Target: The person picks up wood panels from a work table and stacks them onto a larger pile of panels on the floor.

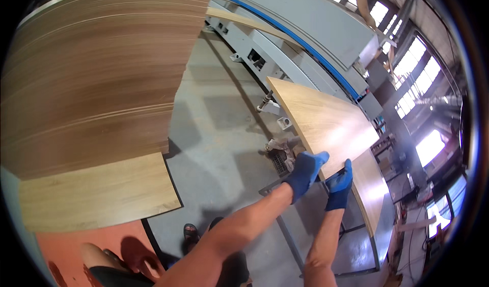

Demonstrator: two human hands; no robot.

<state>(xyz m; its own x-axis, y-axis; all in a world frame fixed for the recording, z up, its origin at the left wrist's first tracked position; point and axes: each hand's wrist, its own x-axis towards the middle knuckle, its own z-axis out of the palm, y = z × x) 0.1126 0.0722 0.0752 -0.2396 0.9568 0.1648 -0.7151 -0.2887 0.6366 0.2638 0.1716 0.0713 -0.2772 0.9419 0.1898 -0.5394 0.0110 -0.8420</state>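
Note:
A light wood-grain panel point(326, 119) slopes away from me beside the long grey machine. My left hand point(305, 174), in a blue glove, is closed on the panel's near left corner, thumb over the top face. On the near edge, just to its right, my gloved right hand point(340, 186) grips the same panel; some of its fingers are hidden under the board. Below and to the right lies a second wood-grain panel point(371, 187) on a metal-framed stand point(290, 241), partly covered by the first.
A tall stack of boards point(97, 78) rises at the left, with one wood-grain board point(97, 192) jutting out at its foot. The grey machine point(305, 22) with a blue strip runs along the far side. A crate with crumpled material point(279, 159) sits on the floor point(219, 119).

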